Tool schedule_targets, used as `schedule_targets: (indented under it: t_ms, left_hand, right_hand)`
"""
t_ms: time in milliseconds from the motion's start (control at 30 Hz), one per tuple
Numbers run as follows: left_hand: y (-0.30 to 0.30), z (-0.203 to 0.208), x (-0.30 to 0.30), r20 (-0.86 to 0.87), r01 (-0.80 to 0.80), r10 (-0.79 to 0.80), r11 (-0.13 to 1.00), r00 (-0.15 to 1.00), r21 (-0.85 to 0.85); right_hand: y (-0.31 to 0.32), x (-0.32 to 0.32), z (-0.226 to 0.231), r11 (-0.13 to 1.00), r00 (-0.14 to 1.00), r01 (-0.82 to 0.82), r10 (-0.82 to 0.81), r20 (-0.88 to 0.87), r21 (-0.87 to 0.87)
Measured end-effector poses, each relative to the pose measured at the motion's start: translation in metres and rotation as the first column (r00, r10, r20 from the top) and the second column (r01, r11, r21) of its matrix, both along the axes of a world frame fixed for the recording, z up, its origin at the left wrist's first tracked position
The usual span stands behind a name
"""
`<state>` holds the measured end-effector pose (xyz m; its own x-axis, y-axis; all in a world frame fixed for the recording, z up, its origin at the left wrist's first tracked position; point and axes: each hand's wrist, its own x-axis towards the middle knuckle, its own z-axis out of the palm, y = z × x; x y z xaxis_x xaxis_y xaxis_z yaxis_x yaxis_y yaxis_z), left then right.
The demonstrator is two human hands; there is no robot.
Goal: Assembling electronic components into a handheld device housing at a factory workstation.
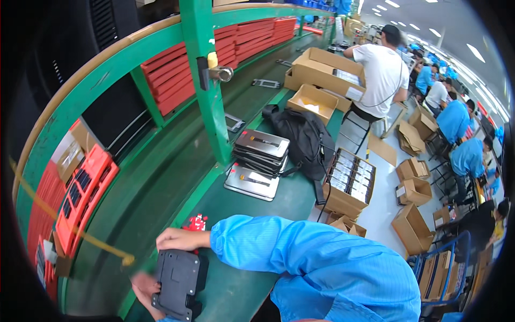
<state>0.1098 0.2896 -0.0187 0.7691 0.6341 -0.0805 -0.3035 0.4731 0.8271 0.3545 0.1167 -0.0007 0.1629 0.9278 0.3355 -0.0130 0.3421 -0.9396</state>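
A black plastic case [179,279] with rounded, bumpered corners is held above the edge of the green worktable [236,282]. My right hand [182,239], reaching in from a blue sleeve, curls over the far end of the case. At its near left side my left hand [146,294] grips the edge, slightly blurred, with part of the fingers hidden behind the case. Just beyond my right hand lie small red-and-white pieces [196,222]. Farther up the table sits a stack of silver flat panels [262,145], with another silver panel [252,181] in front of it.
A green post [204,107] rises by the conveyor belt [145,188] at my left. A black backpack [306,139] and cardboard boxes [327,70] stand farther along. A seated co-worker [381,75] is beyond. A carton of packed parts [348,180] stands right of the table.
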Motion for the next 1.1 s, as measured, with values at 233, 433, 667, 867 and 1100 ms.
schedule_targets:
  t_ms: [233,433,667,867,1100]
  left_hand:
    - [0.025,-0.02,-0.001,-0.018,0.095,-0.096,0.995,0.995,-0.032]
    - [0.006,0.013,-0.003,-0.086,0.228,-0.242,0.964,0.967,-0.14]
    - [-0.022,0.04,0.009,-0.203,0.07,-0.083,0.995,0.976,-0.07]
    - [-0.014,0.034,0.007,-0.24,0.072,-0.09,0.994,0.967,-0.081]
    - [-0.023,0.044,0.006,-0.235,0.051,-0.073,0.994,0.969,-0.096]
  right_hand:
    - [-0.007,-0.006,0.01,0.996,0.995,0.086,-0.086,-0.051,0.014]
    - [-0.008,-0.009,0.011,0.99,0.988,0.136,-0.134,-0.081,0.028]
    - [-0.009,-0.007,0.015,0.989,0.986,0.148,-0.149,-0.068,-0.021]
    - [-0.003,-0.004,0.012,0.984,0.982,0.178,-0.175,-0.076,0.022]
    - [-0.003,-0.006,0.004,0.986,0.983,0.168,-0.168,-0.08,0.002]
